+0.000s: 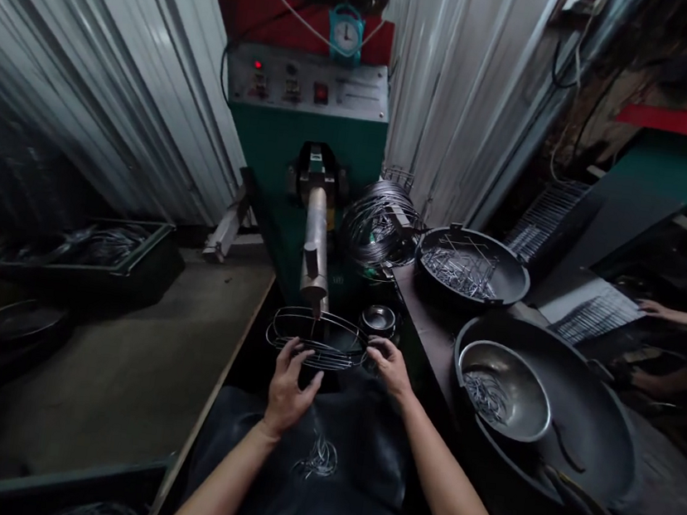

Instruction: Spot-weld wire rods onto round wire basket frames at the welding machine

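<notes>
An oval wire basket frame (316, 339) sits at the near centre of the scene, directly under the tip of the metal electrode arm (315, 247) that juts toward the viewer from the green welding machine (300, 131). The left hand (290, 389) grips the frame's near left rim, fingers curled over the wires and thumb spread to the right; the right hand (390, 363) closes on the frame's right end, fingers bent around the rim. Judging by this, the step in hand is positioning the frame so that one wire crossing lies under the electrode tip; the next move would call for holding the frame level and steady with both hands and keeping the fingers clear of the contact point. A small steel bowl (378, 319) stands just right of the frame and farther back. Farther still, to the right, lies a bundle of wire rings (378, 228), then a black pan of short wire pieces (472, 267). To the near right a metal bowl (506, 390) with more wire bits rests inside a large black wok (595, 422). At the far right edge another person's hand (656, 309) touches a wire grid.
</notes>
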`<state>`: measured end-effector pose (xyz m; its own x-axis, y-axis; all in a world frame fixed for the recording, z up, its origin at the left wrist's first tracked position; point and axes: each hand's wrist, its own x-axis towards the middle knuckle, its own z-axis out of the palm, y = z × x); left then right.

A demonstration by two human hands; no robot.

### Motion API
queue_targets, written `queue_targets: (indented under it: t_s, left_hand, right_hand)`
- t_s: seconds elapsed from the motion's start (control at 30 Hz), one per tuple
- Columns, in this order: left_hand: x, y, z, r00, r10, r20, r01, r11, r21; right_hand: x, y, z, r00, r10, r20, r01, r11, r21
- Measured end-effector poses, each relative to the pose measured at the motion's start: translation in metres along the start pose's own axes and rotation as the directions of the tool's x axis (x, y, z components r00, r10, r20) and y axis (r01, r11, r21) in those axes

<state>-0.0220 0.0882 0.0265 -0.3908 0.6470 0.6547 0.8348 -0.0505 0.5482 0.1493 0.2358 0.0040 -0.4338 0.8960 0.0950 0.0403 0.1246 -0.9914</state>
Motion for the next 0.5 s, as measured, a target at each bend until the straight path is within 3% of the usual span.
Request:
queue_targets:
  t_s: [0.13,0.2,0.3,0.4,0.47,0.5]
  left_hand:
    - [-0.013,0.013,0.022,0.977,-0.171,-0.125,0.176,0.984,0.031]
    - [-0.021,0.018,0.03,0.972,-0.22,-0.088,0.222,0.975,0.018]
    - [-0.031,0.023,0.039,0.985,-0.172,0.015,0.171,0.984,0.049]
    - [-0.032,0.024,0.041,0.992,-0.064,0.113,0.048,0.99,0.135]
    - [-0.028,0.024,0.038,0.978,-0.013,0.209,-0.026,0.983,0.183]
    - [-0.026,0.024,0.036,0.967,-0.005,0.254,-0.051,0.976,0.212]
  right_hand:
    - [0.0,0.01,0.001,0.999,-0.024,0.037,0.026,0.997,-0.068]
    - [-0.006,0.008,0.0,0.998,-0.054,0.009,0.055,0.989,-0.136]
    - [-0.028,-0.007,-0.015,0.99,-0.138,0.006,0.135,0.952,-0.275]
    - [-0.062,-0.032,-0.056,0.973,-0.225,0.042,0.221,0.873,-0.434]
    - [-0.09,-0.049,-0.1,0.971,-0.234,-0.051,0.165,0.809,-0.564]
    - [-0.103,-0.057,-0.127,0.963,-0.223,-0.153,0.076,0.768,-0.636]
